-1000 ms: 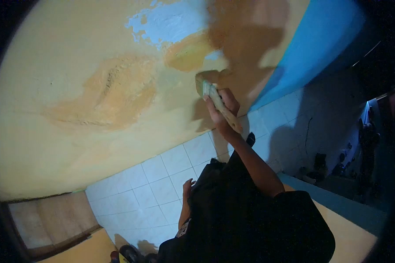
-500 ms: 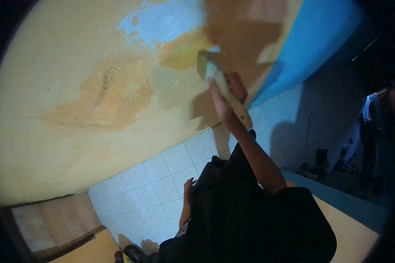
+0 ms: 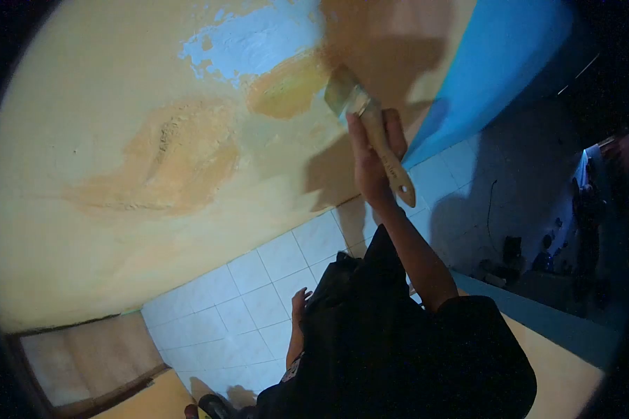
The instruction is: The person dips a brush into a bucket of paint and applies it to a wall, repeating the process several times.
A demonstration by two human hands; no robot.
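My right hand (image 3: 377,150) is closed round the wooden handle of a flat paintbrush (image 3: 391,164). Its wide bristles lie against the yellow wall (image 3: 272,178), just beside a yellowish-brown damp-looking patch (image 3: 283,91). Above that patch is a white patch (image 3: 258,42) with ragged edges. Further left, a rough orange-brown patch (image 3: 182,150) shows crumbly raised plaster. Low at my side hangs my left hand (image 3: 300,302), fingers loosely apart and holding nothing; dark clothing covers part of that arm.
White floor tiles (image 3: 265,290) run along the wall's foot. On the right stands a blue wall (image 3: 500,66). A wooden panel (image 3: 94,356) is at lower left, with dark footwear (image 3: 217,405) near it. Dark objects (image 3: 512,248) sit on the shadowed floor at right.
The paintbrush in my right hand has shifted slightly to the right and its handle has turned a little. My left hand stays at my side.
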